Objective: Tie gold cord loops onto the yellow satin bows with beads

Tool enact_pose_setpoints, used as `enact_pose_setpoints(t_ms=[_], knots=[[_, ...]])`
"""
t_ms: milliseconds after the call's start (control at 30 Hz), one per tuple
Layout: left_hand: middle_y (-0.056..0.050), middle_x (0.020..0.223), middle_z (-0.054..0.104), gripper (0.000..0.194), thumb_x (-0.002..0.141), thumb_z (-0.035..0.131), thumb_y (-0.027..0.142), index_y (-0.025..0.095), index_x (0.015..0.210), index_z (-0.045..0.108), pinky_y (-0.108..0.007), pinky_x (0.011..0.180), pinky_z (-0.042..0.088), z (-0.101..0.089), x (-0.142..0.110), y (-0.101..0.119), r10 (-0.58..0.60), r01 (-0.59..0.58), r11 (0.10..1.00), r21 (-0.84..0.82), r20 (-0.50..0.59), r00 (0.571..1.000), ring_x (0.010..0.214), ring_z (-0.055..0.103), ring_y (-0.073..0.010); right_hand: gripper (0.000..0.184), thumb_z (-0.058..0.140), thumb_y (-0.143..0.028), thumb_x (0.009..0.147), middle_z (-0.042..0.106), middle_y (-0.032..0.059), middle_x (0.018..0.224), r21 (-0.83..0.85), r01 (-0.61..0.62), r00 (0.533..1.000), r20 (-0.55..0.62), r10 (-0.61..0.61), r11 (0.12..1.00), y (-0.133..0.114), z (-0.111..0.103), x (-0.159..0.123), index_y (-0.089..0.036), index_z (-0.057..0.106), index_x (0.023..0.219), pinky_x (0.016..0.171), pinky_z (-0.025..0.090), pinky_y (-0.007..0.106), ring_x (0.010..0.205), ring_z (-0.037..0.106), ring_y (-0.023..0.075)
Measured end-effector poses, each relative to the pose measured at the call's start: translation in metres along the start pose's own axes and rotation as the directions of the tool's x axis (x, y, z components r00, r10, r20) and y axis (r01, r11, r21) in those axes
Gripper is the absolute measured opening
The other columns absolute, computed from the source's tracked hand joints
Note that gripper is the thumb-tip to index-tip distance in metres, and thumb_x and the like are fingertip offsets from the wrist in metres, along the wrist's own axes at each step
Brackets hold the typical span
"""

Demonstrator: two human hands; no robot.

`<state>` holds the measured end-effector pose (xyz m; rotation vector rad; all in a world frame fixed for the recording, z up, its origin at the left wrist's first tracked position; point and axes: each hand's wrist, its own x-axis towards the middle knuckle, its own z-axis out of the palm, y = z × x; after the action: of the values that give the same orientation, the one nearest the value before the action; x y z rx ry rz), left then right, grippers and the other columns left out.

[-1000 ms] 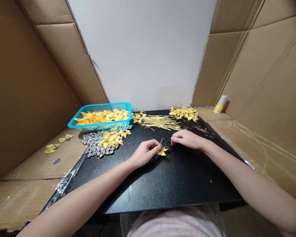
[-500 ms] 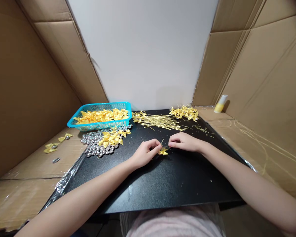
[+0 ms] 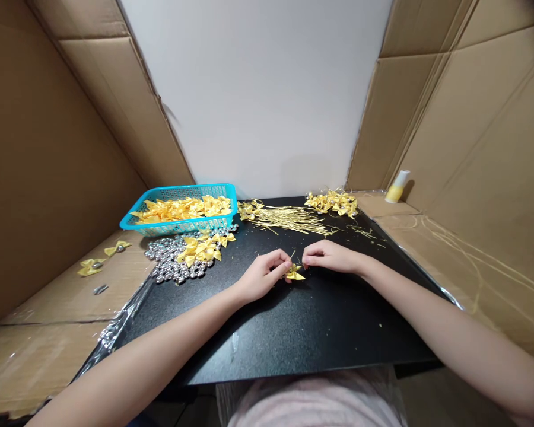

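Note:
My left hand (image 3: 267, 274) pinches a yellow ribbon bow (image 3: 295, 273) between thumb and fingers, just above the black tabletop (image 3: 267, 338). A thin gold tie (image 3: 292, 255) sticks up from the bow beside my fingertips. Close by on the right, my right hand (image 3: 327, 256) has its thumb and forefinger pressed together at the bow's edge. It seems to grip an end of the tie, though the fingertips hide most of it. Beyond both hands lies a pile of cut gold ties (image 3: 293, 219).
A blue basket (image 3: 178, 229) of yellow bows stands back left. Silver beads (image 3: 169, 261) with loose bows (image 3: 200, 250) lie before it. Beaded bows (image 3: 333, 203) are heaped back right, near a yellow-white cone (image 3: 397, 187). Cardboard walls (image 3: 493, 118) flank the table.
The bow between my hands has turned slightly and shows more of its yellow ribbon. My right hand has shifted a touch to the left; my left hand stays in place.

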<state>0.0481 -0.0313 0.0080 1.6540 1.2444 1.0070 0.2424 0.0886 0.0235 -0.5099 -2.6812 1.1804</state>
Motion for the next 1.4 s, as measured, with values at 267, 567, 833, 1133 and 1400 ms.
enact_pose_setpoints(t_ms=[267,567,833,1133,1400], knots=[[0.000,0.073,0.062,0.023,0.090,0.052,0.038,0.017,0.082,0.055,-0.025,0.069,0.046,0.000,0.000,-0.001,-0.002,0.002,1.000,-0.003,0.007,1.000,0.070,0.061,-0.0142,0.032,0.052,-0.041,0.085,0.063,0.0020,0.074,-0.003,-0.012,1.000,-0.001,0.012,1.000,0.001,0.002,0.001,-0.014,0.067,0.076,0.064,0.039,0.023,0.070,0.055,0.0145],[-0.001,0.074,0.063,0.023,0.091,0.051,0.038,0.017,0.083,0.055,-0.025,0.070,0.047,0.000,0.001,-0.001,-0.001,0.001,1.000,0.010,0.011,1.000,0.071,0.062,-0.0145,0.031,0.052,-0.041,0.085,0.060,0.0009,0.069,-0.045,-0.006,1.000,-0.012,0.006,0.999,0.003,0.003,0.002,-0.015,0.066,0.075,0.061,0.035,0.023,0.065,0.050,0.0131],[0.001,0.067,0.062,0.024,0.090,0.050,0.039,0.017,0.083,0.056,-0.022,0.059,0.042,-0.001,0.002,-0.002,0.004,0.003,0.997,0.082,-0.087,0.996,0.061,0.055,-0.0121,0.033,0.051,-0.044,0.085,0.058,0.0004,0.067,-0.101,0.007,0.997,-0.071,-0.015,0.995,0.001,-0.002,0.001,-0.015,0.064,0.075,0.058,0.034,0.023,0.063,0.049,0.0130],[-0.003,0.075,0.068,0.026,0.084,0.057,0.038,0.016,0.076,0.069,-0.025,0.061,0.041,-0.019,0.053,0.053,0.229,-0.092,0.840,0.535,-0.196,0.953,0.067,0.056,-0.0148,0.029,0.038,-0.038,0.094,0.063,0.0057,0.082,-0.177,-0.258,0.818,-0.564,0.117,0.950,0.026,-0.031,-0.002,-0.017,0.057,0.091,0.069,0.039,0.027,0.075,0.056,0.0188],[-0.008,0.096,0.072,0.028,0.077,0.067,0.032,0.019,0.102,0.071,-0.031,0.077,0.046,0.062,0.174,0.114,0.224,-0.180,0.518,0.836,0.070,0.972,0.090,0.064,-0.0234,0.014,0.052,-0.025,0.089,0.066,0.0116,0.090,-0.224,-0.312,0.835,-0.528,0.154,0.923,0.025,-0.008,0.007,-0.014,0.060,0.093,0.074,0.041,0.027,0.085,0.062,0.0223]])
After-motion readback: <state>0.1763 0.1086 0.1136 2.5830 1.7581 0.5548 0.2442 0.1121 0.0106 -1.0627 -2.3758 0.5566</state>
